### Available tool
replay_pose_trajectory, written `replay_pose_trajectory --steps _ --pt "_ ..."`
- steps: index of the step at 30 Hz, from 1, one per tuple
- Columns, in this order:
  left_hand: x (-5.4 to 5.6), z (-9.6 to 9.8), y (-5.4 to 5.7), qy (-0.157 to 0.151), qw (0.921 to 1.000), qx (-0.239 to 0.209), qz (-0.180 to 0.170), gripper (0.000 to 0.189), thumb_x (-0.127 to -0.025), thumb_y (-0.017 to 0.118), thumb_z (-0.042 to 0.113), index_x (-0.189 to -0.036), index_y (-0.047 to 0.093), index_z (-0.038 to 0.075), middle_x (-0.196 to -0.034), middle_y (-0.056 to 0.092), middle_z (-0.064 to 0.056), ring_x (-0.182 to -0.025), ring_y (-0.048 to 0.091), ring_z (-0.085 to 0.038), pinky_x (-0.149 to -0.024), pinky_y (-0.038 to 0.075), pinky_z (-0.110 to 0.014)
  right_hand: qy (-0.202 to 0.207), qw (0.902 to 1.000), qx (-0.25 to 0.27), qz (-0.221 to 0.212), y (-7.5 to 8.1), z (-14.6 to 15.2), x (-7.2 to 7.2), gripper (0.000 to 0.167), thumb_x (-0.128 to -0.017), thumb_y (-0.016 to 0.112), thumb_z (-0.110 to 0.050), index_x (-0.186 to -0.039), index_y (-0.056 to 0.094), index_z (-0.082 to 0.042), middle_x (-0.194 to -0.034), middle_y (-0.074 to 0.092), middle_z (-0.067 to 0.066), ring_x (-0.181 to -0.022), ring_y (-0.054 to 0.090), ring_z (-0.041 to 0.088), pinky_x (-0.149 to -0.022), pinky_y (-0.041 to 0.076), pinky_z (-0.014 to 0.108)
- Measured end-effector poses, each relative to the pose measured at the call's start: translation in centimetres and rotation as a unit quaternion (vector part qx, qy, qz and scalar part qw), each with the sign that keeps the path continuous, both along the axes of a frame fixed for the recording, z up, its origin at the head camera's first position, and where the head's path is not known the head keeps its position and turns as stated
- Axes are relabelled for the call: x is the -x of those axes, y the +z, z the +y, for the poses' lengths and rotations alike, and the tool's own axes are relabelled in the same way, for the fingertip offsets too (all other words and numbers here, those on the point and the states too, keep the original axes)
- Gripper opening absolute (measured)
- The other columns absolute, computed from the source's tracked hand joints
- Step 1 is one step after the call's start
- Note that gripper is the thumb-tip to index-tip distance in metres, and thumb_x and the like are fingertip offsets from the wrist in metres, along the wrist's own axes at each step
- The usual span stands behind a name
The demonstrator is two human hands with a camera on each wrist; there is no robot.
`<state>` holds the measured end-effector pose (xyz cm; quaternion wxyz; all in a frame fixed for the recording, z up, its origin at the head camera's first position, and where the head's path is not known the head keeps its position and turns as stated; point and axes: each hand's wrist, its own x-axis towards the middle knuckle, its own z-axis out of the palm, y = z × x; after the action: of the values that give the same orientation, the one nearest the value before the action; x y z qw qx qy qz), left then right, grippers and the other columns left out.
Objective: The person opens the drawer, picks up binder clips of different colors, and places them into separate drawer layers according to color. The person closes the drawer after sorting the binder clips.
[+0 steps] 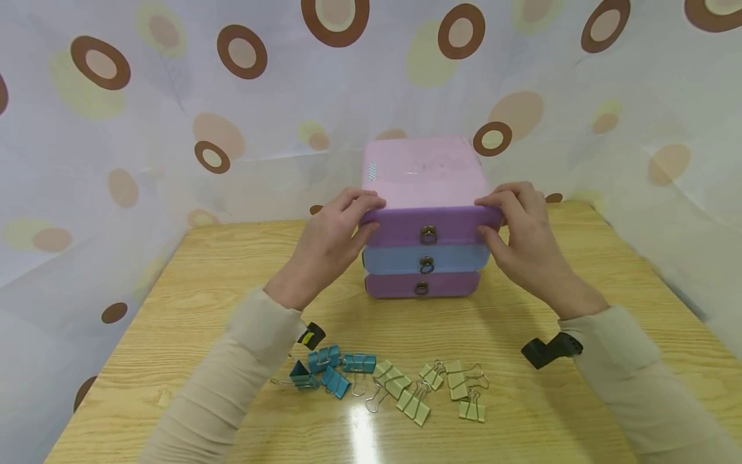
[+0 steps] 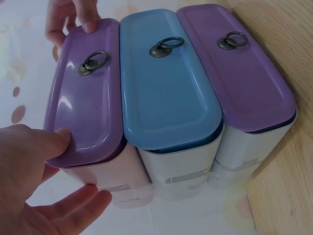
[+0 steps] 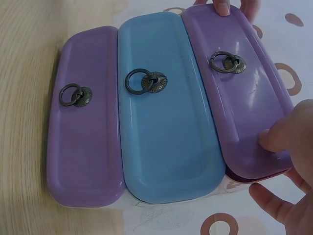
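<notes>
Drawer unit (image 1: 426,218) stands behind loose teal clips (image 1: 335,381) and yellow clips (image 1: 414,406).

Drawers (image 1: 449,259) on table (image 1: 243,270), clips (image 1: 391,379) before them

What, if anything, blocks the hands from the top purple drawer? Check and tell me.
Nothing visible does: the left hand and right hand hold the top purple drawer by its two ends. The binder clips lie on the table nearer the person, not between.
</notes>
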<state>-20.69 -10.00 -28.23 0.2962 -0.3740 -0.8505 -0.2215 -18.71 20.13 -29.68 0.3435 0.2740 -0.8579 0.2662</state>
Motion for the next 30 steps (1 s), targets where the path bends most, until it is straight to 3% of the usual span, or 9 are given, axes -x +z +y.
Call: replay_pose_trajectory --steps 14,23,27,30 --pt "-0.1 0.5 0.1 0.032 0.9990 0.015 0.027 0.024 -0.095 0.067 0.014 -0.119 0.064 0.011 -0.116 0.064 -0.005 -0.098 0.068 -0.018 -0.073 0.059 -0.029 -0.006 0.9996 0.017 0.023 0.0 -0.3 0.0 0.037 -0.080 0.071 0.015 -0.113 0.062 0.004 -0.111 0.050 0.022 -0.092 0.046 0.032 -0.085 0.029 0.035" --pt "-0.2 1.1 0.5 0.030 0.9988 0.029 0.025 0.022 -0.096 0.065 0.011 -0.117 0.062 0.006 -0.121 0.061 -0.010 -0.115 0.059 -0.026 -0.097 0.053 -0.033 -0.004 0.9998 0.000 0.017 0.5 0.0 -0.6 0.038 -0.081 0.070 0.015 -0.117 0.061 0.005 -0.113 0.050 0.023 -0.091 0.046 0.030 -0.084 0.030 0.035" --pt "0.1 1.3 0.6 0.019 0.9990 0.036 0.020 0.027 -0.098 0.063 0.016 -0.123 0.062 0.005 -0.133 0.059 -0.011 -0.128 0.055 -0.025 -0.102 0.052 -0.032 -0.002 1.0000 0.000 0.003 0.6 0.2 -0.8 0.038 -0.083 0.067 0.015 -0.120 0.060 0.006 -0.118 0.052 0.023 -0.100 0.047 0.033 -0.086 0.035 0.028" --pt "0.2 1.5 0.5 0.015 0.9989 0.044 0.013 0.032 -0.099 0.061 0.017 -0.128 0.061 0.005 -0.139 0.058 -0.012 -0.133 0.053 -0.025 -0.105 0.051 -0.032 -0.003 0.9998 0.017 -0.013 0.6 0.3 -0.8 0.038 -0.086 0.063 0.016 -0.122 0.058 0.007 -0.124 0.055 0.022 -0.108 0.052 0.034 -0.089 0.040 0.015"
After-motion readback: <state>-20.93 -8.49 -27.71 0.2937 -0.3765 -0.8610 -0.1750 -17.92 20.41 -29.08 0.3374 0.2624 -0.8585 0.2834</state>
